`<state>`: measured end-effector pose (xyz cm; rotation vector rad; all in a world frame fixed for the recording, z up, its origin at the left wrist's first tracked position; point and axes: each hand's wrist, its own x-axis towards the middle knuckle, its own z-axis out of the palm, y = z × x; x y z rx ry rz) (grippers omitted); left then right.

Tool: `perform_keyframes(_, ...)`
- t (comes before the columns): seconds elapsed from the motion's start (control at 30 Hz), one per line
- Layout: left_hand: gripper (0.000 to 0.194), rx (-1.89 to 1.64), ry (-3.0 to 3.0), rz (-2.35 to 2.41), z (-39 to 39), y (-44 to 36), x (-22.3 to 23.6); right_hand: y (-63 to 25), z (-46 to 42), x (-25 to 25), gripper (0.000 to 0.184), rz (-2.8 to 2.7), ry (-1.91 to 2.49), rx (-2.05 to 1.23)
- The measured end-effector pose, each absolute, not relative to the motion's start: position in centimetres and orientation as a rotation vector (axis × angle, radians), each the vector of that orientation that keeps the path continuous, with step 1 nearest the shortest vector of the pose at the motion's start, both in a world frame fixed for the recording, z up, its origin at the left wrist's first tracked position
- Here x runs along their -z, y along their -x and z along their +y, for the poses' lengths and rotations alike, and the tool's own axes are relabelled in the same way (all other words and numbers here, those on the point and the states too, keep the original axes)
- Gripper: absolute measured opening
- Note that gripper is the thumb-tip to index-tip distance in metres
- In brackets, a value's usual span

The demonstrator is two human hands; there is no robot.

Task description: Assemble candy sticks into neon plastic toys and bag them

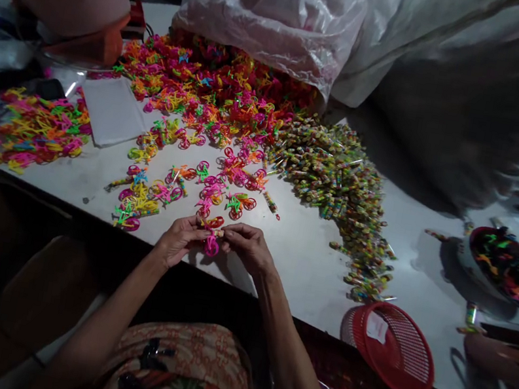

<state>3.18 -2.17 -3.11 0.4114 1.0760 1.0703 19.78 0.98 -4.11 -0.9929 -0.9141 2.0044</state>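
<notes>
My left hand pinches a small plastic toy bicycle, pink with a reddish-orange wheel, near the table's front edge. My right hand closes its fingertips on the end of a short, pale, patterned tube that lies against the bicycle. The fingers partly hide where tube and bicycle meet. Just beyond my hands lie loose toy bicycles in pink, green and yellow. One wrapped tube rests on the white table to their right.
A heap of bright plastic pieces spills from a large clear bag. Many wrapped tubes are piled right of it. A red basket sits at the front edge. Another person's hand and a filled bowl are far right.
</notes>
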Motion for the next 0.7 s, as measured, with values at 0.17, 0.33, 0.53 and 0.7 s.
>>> perform_keyframes(0.17, 0.035, -1.207, -0.467, 1.314, -2.7, -3.2, 3.5, -18.9, 0.3, 3.9, 0.026, -1.130, 1.130, -1.845)
perform_keyframes(0.33, 0.033, -1.140, -0.637, 1.365, -2.5, -1.7, 3.9, -17.5, -0.3, 4.6, 0.028, -1.303, 1.182, -1.695)
perform_keyframes(0.53, 0.025, -1.091, -1.509, 2.061, -0.6, 1.0, 2.7, -19.5, 0.0, 5.4, 0.031, -1.654, 1.360, -1.062)
perform_keyframes(0.7, 0.020, -0.559, -2.106, 2.181, 2.1, -1.0, 2.5, -22.9, -0.8, 6.0, 0.019, -1.623, 1.518, -0.996)
